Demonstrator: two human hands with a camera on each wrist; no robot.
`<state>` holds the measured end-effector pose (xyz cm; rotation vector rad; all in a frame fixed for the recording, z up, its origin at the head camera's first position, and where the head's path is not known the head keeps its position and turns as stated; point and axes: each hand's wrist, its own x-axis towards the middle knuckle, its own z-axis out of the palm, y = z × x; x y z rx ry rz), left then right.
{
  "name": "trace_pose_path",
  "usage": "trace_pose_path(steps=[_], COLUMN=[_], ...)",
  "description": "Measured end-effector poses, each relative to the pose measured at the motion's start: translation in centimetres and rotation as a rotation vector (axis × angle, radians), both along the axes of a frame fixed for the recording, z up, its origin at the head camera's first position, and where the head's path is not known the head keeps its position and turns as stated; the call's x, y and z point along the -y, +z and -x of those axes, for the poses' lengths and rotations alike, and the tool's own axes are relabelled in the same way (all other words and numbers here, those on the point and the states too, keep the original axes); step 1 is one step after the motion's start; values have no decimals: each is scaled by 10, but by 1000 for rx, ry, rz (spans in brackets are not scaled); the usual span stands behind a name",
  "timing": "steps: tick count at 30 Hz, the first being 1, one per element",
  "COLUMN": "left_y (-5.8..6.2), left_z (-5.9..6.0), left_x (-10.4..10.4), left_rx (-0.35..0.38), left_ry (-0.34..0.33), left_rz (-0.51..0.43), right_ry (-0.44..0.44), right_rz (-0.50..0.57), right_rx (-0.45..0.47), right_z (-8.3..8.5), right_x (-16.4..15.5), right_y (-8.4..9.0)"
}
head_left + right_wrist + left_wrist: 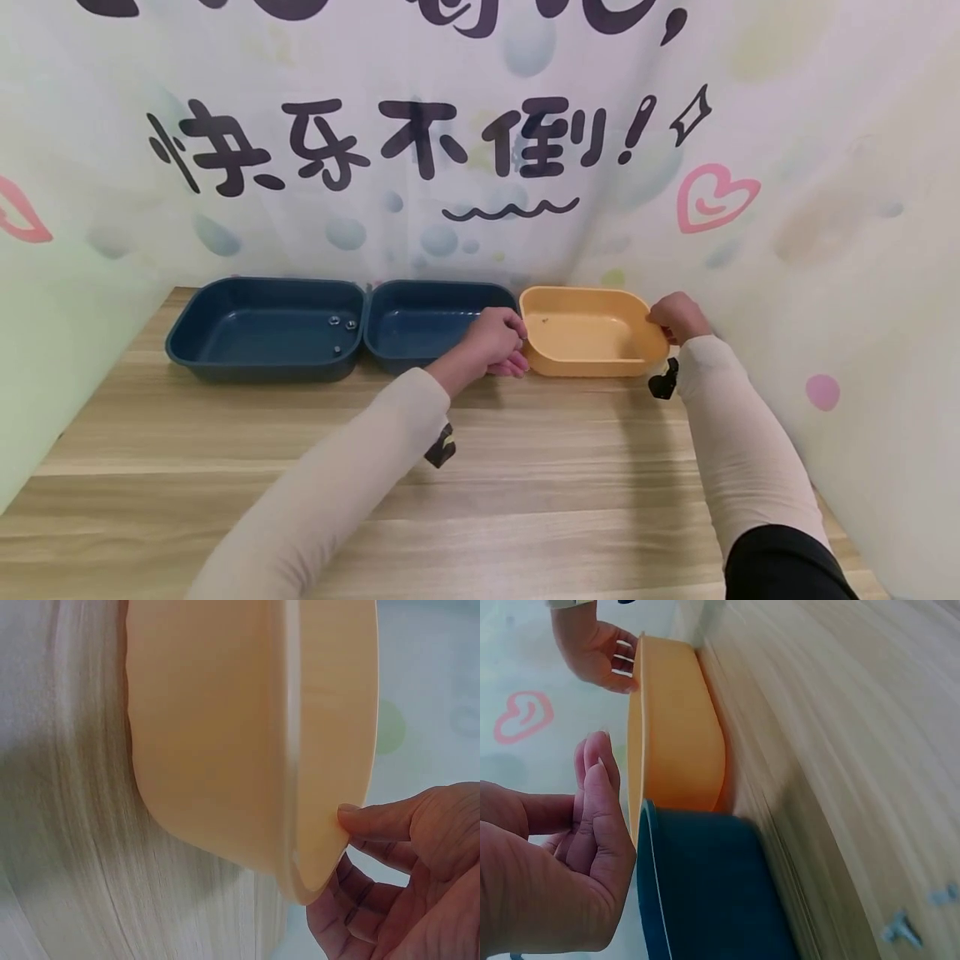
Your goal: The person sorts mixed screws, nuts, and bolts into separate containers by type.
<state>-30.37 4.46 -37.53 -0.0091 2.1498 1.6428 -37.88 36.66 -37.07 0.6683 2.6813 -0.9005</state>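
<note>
Evidently mid-placement, the right hand [677, 317] pinches the orange tray's [592, 354] rim while the left hand [497, 342], loosely curled, touches its other end on the desk [525, 467].

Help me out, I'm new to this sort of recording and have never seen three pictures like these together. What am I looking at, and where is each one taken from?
No machine here: a person works with two bare hands. The big picture comes from a camera on the head, looking down at a wooden table. The other two come from cameras on the wrists, so everything looks turned sideways.

Along the back of the table stand three shallow tubs: a large dark blue tub with a few small metal bits inside, a smaller dark blue tub, and an orange tub.

The left hand is at the orange tub's left end, by the smaller blue tub. The right hand pinches the orange tub's right rim.
</note>
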Motion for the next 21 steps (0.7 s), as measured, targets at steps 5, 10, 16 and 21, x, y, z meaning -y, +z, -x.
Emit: trace_pose_path(steps=[5, 10, 16, 21], left_y=[0, -6, -17, -34], left_z=[-11, -20, -32, -35], left_x=[23, 43, 64, 76], left_rx=[27, 31, 18, 9], left_ry=[-47, -77, -114, -106], left_rz=[14, 44, 107, 179], right_ry=[4, 17, 35, 57], right_rz=[-7, 6, 9, 12], right_rx=[-1, -14, -16, -48], right_z=[0, -1, 0, 1], right_x=[4, 4, 0, -4], right_y=[-1, -2, -3, 1])
